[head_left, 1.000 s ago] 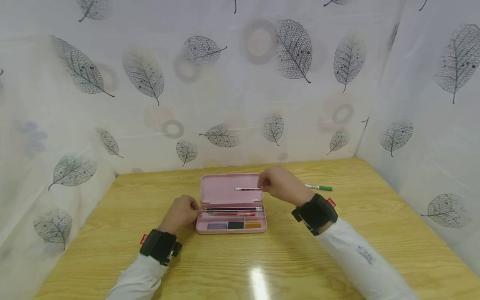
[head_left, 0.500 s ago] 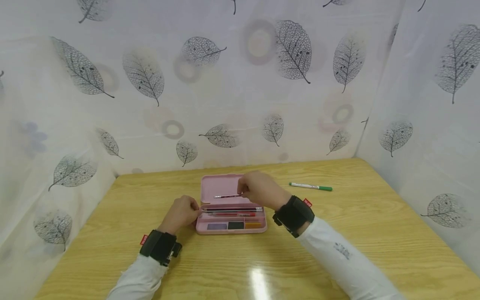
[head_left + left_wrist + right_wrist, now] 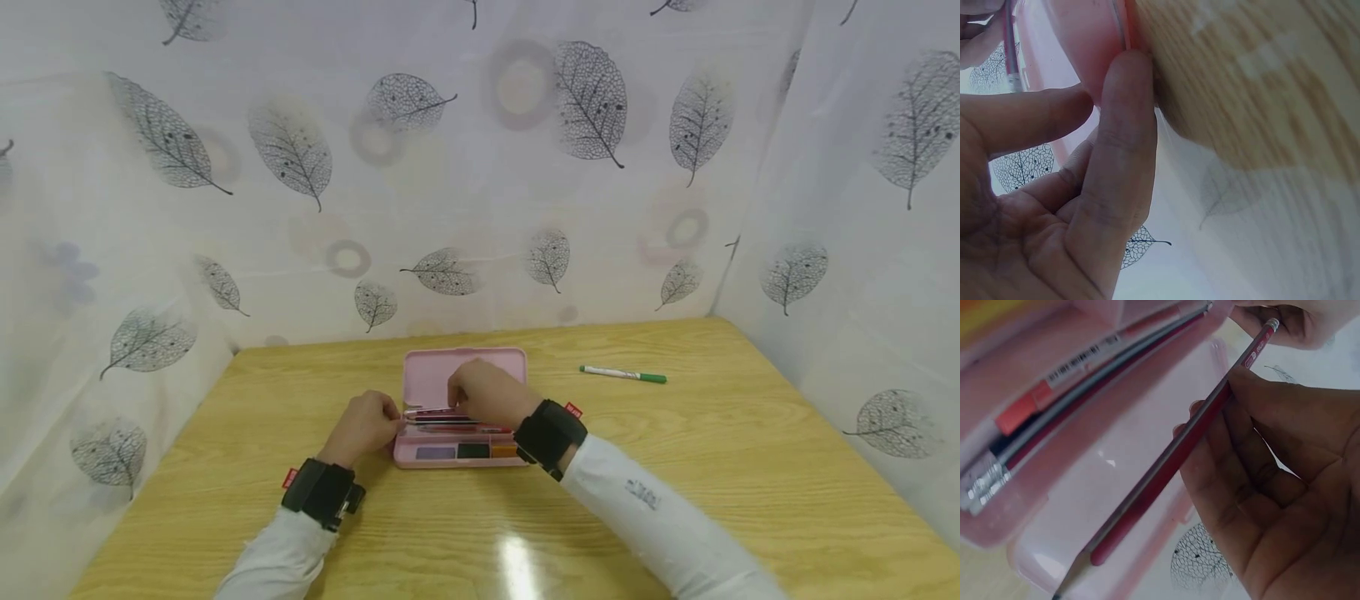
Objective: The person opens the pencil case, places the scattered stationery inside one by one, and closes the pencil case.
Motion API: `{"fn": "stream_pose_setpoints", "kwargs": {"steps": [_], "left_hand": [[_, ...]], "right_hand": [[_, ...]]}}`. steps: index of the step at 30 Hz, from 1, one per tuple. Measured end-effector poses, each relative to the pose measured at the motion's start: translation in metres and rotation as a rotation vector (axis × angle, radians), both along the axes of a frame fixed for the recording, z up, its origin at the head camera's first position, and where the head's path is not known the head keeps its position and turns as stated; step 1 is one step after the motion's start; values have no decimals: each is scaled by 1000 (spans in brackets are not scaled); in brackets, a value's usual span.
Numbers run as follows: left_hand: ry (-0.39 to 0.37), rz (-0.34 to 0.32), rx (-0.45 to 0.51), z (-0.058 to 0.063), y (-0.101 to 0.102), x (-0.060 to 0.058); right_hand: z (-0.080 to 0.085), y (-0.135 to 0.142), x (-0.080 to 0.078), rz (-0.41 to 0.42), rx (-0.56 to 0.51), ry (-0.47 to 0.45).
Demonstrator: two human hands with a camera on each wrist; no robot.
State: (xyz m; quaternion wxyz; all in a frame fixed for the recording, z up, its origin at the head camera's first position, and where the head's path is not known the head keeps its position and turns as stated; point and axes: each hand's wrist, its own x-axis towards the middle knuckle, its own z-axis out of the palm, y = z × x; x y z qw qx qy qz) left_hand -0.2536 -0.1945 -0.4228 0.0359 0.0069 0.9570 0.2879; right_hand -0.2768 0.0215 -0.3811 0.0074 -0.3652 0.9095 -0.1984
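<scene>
A pink pencil case (image 3: pixel 427 377) lies open on the table, its lid tipped back. My left hand (image 3: pixel 363 429) pinches the left end of its tray between thumb and fingers. Over the tray's rear, my right hand (image 3: pixel 491 396) grips a red pencil (image 3: pixel 1154 469). The pencil's eraser end points left and its sharpened tip points right, in front of the palm. Inside the long compartment rest pencils with white erasers (image 3: pixel 985 484) and a clear pen with a red part and barcode label (image 3: pixel 1079 369). The right hand hides part of the tray in the head view.
The case's front compartments hold a lavender block (image 3: pixel 435 453), a dark block (image 3: pixel 473 451) and a yellow-orange block (image 3: pixel 504 451). A green-capped white marker (image 3: pixel 622 374) lies on the wooden table (image 3: pixel 600 517), right of the case. Leaf-printed curtains (image 3: pixel 480 167) surround the table.
My right hand has carried the red pencil left and down, from the right edge of the lid to the tray's rear, uncovering the whole marker. My left hand has stayed at the case.
</scene>
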Motion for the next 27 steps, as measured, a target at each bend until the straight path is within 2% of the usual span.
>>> {"fn": "stream_pose_setpoints", "kwargs": {"steps": [12, 27], "left_hand": [[-13, -2, 23, 1, 1, 1], [0, -6, 32, 3, -1, 2]], "right_hand": [[-12, -7, -1, -65, 49, -33], [-21, -10, -6, -26, 78, 17]]}}
